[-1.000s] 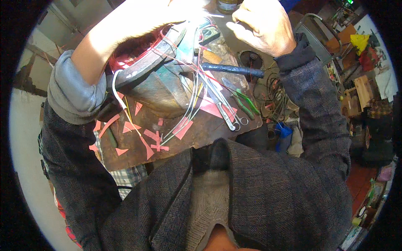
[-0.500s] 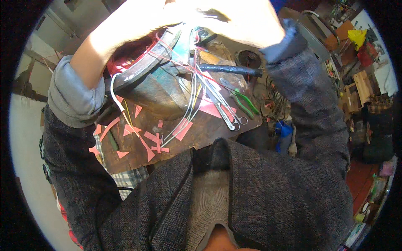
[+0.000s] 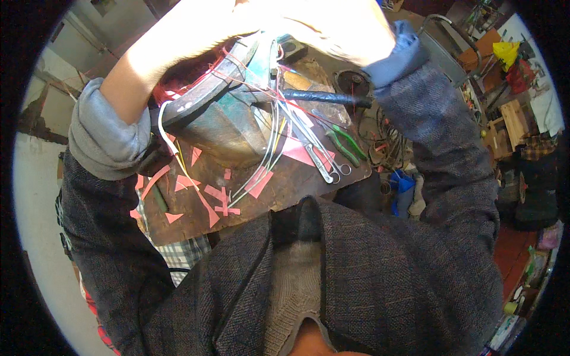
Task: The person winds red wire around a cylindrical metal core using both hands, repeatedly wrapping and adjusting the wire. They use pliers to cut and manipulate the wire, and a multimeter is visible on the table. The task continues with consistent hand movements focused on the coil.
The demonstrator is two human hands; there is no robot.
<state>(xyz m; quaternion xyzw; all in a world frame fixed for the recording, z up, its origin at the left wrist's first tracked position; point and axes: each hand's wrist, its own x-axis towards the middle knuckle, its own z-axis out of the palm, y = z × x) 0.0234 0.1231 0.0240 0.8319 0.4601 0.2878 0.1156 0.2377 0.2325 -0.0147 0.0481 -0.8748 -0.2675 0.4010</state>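
Observation:
Both my hands are raised at the top of the view over a worn green-grey metal motor housing (image 3: 222, 130). Glare washes out my left hand (image 3: 234, 21) and my right hand (image 3: 329, 29), and the top edge cuts them off. Their fingers and anything in them cannot be made out. Reddish wire windings (image 3: 172, 83) show inside the housing, under my left forearm. White and red lead wires (image 3: 274, 133) hang from it onto a brown board (image 3: 208, 160). A dark wrapped bar (image 3: 323, 98) sticks out to the right.
Scissor-like forceps (image 3: 323, 163) and green-handled pliers (image 3: 345, 145) lie on the board's right side. Pink paper scraps (image 3: 258, 183) are scattered over it, with a dark green stick (image 3: 160, 200) at left. Coiled cables (image 3: 389, 142) and a blue object (image 3: 404, 184) lie beyond its right edge.
My right hand and sleeve cuff have shifted slightly left and up. My left arm stays nearly where it was. The housing and the tools on the board look about the same.

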